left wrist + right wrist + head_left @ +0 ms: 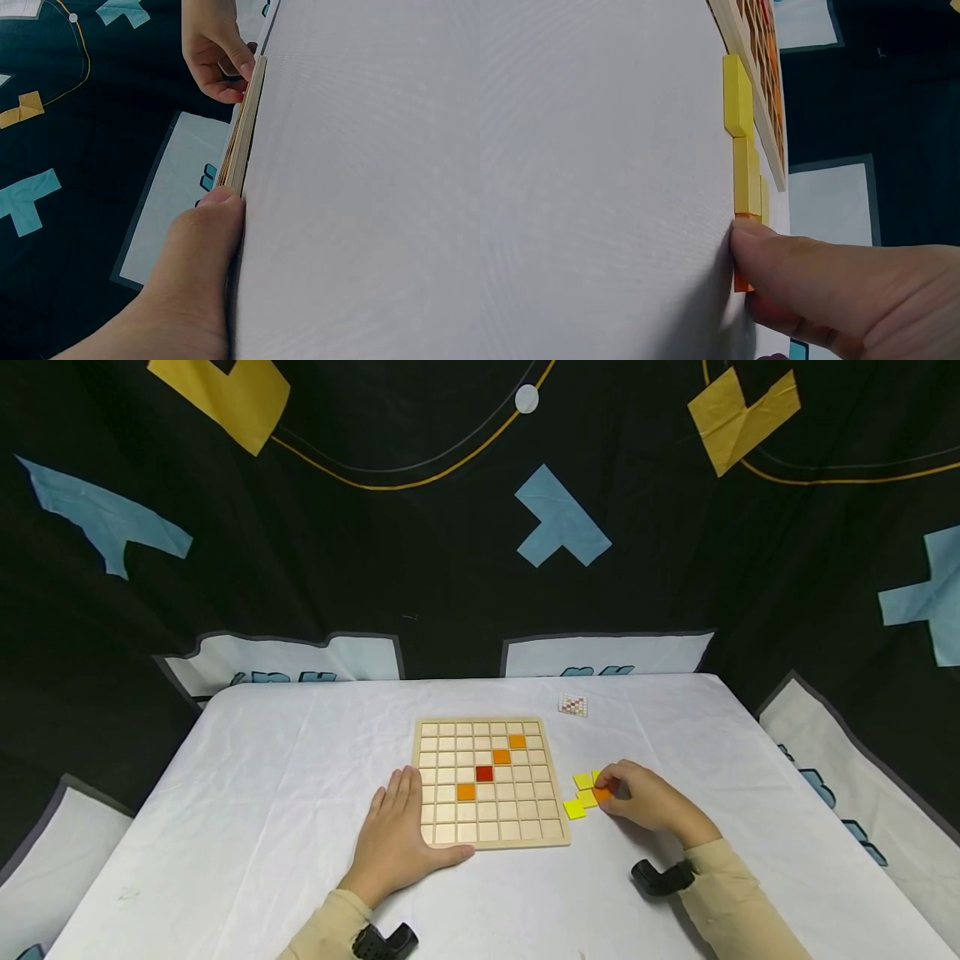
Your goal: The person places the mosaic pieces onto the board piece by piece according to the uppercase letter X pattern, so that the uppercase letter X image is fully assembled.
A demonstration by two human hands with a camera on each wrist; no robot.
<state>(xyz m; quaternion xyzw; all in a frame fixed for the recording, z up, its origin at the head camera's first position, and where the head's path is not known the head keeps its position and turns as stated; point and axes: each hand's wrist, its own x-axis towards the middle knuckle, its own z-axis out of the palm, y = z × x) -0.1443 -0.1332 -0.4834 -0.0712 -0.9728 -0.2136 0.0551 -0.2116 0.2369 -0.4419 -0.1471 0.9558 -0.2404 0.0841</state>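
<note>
A wooden grid board (pixel 480 720) lies on the white table. My left hand (pixel 397 843) rests against its left side with fingers straight, the thumb along the near edge. Between the thumb and fingers of my right hand (pixel 651 797) is an orange square tile (pixel 602 794), right of the board. In the right wrist view the thumb presses on this orange tile (pixel 742 282), low at the table. Several yellow tiles (pixel 574 810) lie beside it, some touching each other. On the grid, a red tile (pixel 484 773) and three orange tiles (pixel 466 792) form a diagonal.
A small card with a coloured grid pattern (pixel 573 706) lies behind the board to the right. The white tablecloth (pixel 262 793) extends to both sides. Dark cloth with blue and yellow shapes (pixel 564 518) hangs behind the table.
</note>
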